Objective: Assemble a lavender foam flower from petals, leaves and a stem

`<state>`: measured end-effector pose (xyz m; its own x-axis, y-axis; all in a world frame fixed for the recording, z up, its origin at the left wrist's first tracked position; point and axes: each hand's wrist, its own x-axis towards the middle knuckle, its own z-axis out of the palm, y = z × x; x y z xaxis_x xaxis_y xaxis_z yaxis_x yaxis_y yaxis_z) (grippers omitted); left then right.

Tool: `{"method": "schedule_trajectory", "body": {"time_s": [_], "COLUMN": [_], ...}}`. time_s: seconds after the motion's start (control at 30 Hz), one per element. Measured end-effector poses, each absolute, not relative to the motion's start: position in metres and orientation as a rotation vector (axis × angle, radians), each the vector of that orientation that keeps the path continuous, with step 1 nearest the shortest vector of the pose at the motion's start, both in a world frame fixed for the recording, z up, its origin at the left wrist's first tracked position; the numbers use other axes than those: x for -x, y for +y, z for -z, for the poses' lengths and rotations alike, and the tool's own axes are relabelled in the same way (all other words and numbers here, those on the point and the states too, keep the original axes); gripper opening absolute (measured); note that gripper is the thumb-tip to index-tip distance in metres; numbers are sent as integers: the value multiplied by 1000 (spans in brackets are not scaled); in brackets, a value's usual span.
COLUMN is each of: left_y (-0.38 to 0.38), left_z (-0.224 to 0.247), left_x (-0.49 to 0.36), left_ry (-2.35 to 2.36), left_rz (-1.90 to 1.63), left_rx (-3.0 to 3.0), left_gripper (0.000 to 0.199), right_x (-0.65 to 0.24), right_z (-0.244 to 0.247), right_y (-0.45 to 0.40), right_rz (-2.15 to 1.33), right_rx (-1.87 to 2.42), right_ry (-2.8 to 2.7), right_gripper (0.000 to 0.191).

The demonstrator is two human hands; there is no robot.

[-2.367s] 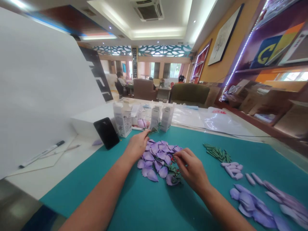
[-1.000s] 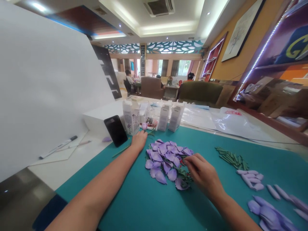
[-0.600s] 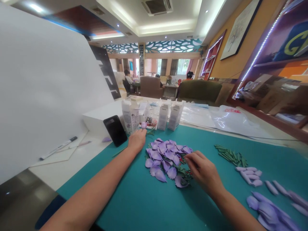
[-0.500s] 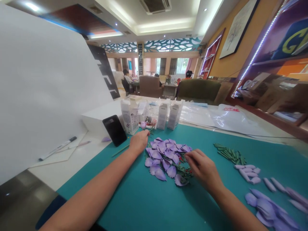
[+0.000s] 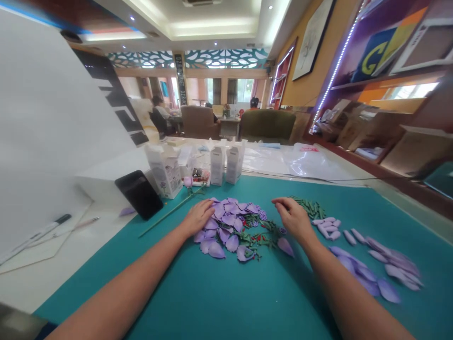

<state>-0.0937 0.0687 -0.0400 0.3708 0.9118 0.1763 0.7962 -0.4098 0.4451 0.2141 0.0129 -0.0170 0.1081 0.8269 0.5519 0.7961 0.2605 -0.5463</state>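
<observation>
My left hand [image 5: 198,217] rests at the left edge of a heap of purple petals [image 5: 228,221], its fingers spread over the outer petals. My right hand [image 5: 290,215] is raised just right of the heap, fingers apart and holding nothing. Green leaf pieces with red bits [image 5: 262,237] lie on the heap's right side, and one loose petal [image 5: 285,246] is below my right hand. A long-stemmed flower with a pink-purple bud [image 5: 188,181] lies beyond my left hand. Green sticks [image 5: 311,208] sit just past my right hand.
Small pale-purple pieces [image 5: 327,227] and larger petals [image 5: 364,274] lie at the right of the green mat [image 5: 219,302]. White cartons [image 5: 217,165] stand along its back edge. A black phone [image 5: 138,194] leans at the left. Seated people are in the background.
My left hand has left the flower and come back to the heap. My right hand has moved off the heap to the right, where leaf pieces now spread. The view has turned right.
</observation>
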Motion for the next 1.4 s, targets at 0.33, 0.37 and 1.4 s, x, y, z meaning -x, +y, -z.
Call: {"method": "schedule_trajectory", "body": {"time_s": [0.33, 0.37, 1.4], "left_y": [58, 56, -11], "left_z": [49, 48, 7], "left_x": [76, 74, 8], "left_ry": [1514, 1508, 1273], "left_rz": [-536, -537, -789], "left_rx": [-2348, -2350, -2533], "left_gripper": [56, 56, 45], "right_x": [-208, -206, -198], "right_z": [44, 45, 37], "right_y": [22, 21, 24], "right_rz": [12, 22, -208], "right_rx": [1727, 1750, 1970], "right_ry": [-1935, -1965, -1988], "right_gripper": [28, 28, 22]}}
